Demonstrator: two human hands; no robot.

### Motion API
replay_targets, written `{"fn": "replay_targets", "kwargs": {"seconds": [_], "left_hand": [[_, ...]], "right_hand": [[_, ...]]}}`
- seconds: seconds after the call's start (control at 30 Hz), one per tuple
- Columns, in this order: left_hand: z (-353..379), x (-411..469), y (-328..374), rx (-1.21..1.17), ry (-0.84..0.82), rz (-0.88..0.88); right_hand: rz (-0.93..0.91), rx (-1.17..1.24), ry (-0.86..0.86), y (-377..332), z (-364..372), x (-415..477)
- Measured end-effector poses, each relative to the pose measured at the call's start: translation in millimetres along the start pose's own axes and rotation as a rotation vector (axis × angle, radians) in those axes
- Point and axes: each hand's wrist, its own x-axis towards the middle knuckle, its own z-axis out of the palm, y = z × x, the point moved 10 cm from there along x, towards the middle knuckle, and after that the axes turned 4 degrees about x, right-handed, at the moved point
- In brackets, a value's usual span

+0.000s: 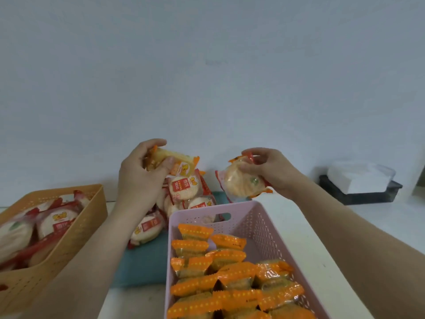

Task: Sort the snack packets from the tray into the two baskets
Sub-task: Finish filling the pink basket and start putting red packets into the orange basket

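My left hand [140,171] grips an orange-edged snack packet [177,161] above the pile on the teal tray [140,263]. To its right, my right hand [269,169] holds a round, red-edged rice-cracker packet [241,183] over the tray's far end. Several red-and-white rice-cracker packets [184,187] lie heaped on the tray between my arms. The orange basket [76,229] at the left contains red-edged round packets. The pink basket [255,224] in front of me is filled with several orange-wrapped packets [230,272].
A black holder with a white stack of tissues [358,178] stands at the back right on the white table [379,224]. A pale wall rises directly behind the tray.
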Motion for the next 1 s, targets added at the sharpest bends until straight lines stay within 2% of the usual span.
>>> {"fn": "replay_targets", "kwargs": {"seconds": [0.1, 0.17, 0.27, 0.4, 0.53, 0.67, 0.8, 0.9, 1.0], "left_hand": [[7, -8, 48, -0.051, -0.124, 0.103], [24, -19, 68, 0.005, -0.249, 0.116], [46, -38, 79, 0.147, -0.344, 0.124], [62, -58, 78, 0.282, -0.416, 0.152], [52, -54, 69, 0.311, -0.335, 0.116], [43, -41, 48, 0.187, -0.302, -0.053], [49, -45, 28, -0.237, -0.398, -0.324], [54, -45, 24, -0.281, -0.407, -0.342], [41, -40, 26, -0.253, -0.262, -0.321]], "right_hand": [[-0.100, 0.384, 0.039, -38, -8, -21], [-0.114, 0.525, 0.022, -50, -9, -34], [-0.127, 0.496, 0.023, -54, -4, -52], [-0.108, 0.366, 0.128, -43, -6, -65], [-0.049, 0.417, 0.106, -40, 11, -62], [-0.070, 0.440, 0.067, -57, 31, -53], [-0.089, 0.530, 0.008, -63, 48, -51], [-0.059, 0.500, 0.017, -57, 51, -56], [-0.044, 0.380, 0.016, -55, 45, -63]]}}
